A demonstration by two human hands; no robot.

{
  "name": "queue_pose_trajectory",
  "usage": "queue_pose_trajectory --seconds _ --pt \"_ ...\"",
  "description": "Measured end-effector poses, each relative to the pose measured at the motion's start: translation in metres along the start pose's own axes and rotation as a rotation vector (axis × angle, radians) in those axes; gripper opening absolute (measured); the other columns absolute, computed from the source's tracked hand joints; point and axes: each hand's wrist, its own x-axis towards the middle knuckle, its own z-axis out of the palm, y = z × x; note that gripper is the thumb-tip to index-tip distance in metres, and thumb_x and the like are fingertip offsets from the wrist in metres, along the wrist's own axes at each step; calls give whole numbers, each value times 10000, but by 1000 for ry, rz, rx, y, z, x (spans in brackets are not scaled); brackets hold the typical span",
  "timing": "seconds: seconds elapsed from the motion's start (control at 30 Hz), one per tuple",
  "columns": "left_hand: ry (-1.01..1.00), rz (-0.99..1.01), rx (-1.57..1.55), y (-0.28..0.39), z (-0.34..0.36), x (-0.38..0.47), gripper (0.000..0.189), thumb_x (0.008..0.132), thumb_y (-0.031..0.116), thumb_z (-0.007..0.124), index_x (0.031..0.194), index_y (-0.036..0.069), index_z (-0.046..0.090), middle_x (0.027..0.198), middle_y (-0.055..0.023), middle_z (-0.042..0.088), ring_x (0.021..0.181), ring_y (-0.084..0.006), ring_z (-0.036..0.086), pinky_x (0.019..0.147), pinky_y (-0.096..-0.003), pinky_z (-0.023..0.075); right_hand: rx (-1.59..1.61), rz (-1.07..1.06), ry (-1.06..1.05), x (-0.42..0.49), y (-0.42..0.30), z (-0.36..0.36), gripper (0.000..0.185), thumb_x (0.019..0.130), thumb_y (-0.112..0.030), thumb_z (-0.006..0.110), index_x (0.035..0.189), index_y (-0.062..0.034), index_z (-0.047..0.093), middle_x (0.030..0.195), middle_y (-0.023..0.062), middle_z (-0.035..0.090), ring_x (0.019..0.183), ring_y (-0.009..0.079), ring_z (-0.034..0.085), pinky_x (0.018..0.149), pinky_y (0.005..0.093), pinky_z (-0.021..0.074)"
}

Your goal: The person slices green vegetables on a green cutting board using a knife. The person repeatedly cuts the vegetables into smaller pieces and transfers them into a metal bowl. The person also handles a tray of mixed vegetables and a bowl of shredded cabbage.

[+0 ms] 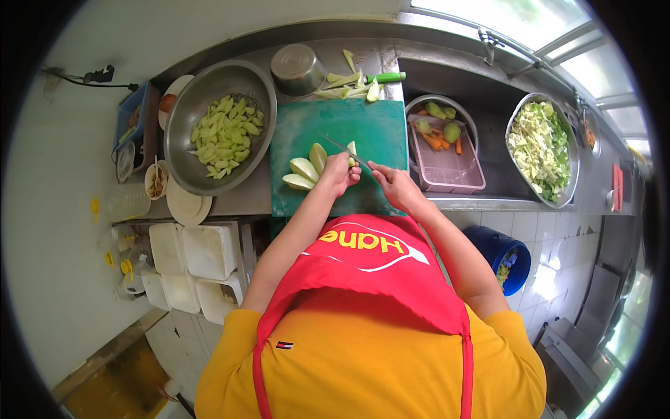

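Note:
Over a green cutting board (pixel 340 120), my left hand (pixel 341 173) holds a pale green vegetable wedge (pixel 352 152). My right hand (pixel 395 183) grips a knife (pixel 343 149), its blade reaching up-left across the held wedge. Several more green wedges (pixel 303 168) lie on the board just left of my left hand. A large steel bowl (pixel 175 131) to the left holds many cut green slices (pixel 225 133). Behind the board lie pale trimmings (pixel 343 80) and a green-handled tool (pixel 386 77), whose working end is hidden among them.
An upturned metal pot (pixel 297 69) stands behind the board. In the sink at right are a pink plastic basket (pixel 453 180) with carrots and green vegetables, and a bowl of chopped leafy vegetables (pixel 542 149). A blue bin (pixel 518 267) stands below, and lidded white containers (pixel 209 251) at lower left.

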Motion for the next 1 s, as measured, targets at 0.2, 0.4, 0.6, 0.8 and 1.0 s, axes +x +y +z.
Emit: queue_pose_trajectory --seconds 0.2,0.4,0.6,0.8,1.0 --pt "18 46 66 1 -2 1 180 1172 213 423 1119 62 504 868 -39 523 633 -105 439 515 -280 375 -23 -79 37 22 15 12 424 1166 -336 582 1481 -87 718 1133 309 781 1084 514 744 970 513 582" --pt "34 119 17 -21 -23 -9 257 1225 316 414 1285 79 492 899 -57 599 602 -108 449 519 -283 404 -67 214 -316 72 -7 -55 463 1165 -454 598 1387 -85 771 900 151 766 707 231 689 712 443 604" --pt "290 301 1009 -47 -31 -48 336 1163 368 554 1206 39 602 998 -205 789 776 -292 773 685 -453 617 -252 -242 -75 139 -21 -55 440 1161 -395 600 1398 -56 752 1188 278 794 1119 478 755 975 495 591" --pt "735 686 1428 6 -6 -88 460 1015 371 783 1287 16 674 1149 -239 736 1083 -486 739 938 -573 597 -134 -247 -69 116 -24 -26 466 1159 -364 594 1446 -21 722 1238 328 763 1222 498 713 1056 518 565" --pt "750 802 1775 23 -22 -38 524 935 311 890 1289 3 657 1295 -206 688 1269 -405 669 967 -532 578 -10 -106 -48 63 -2 -26 518 1168 -395 586 1519 -23 662 1316 319 757 1286 469 716 1093 485 553"
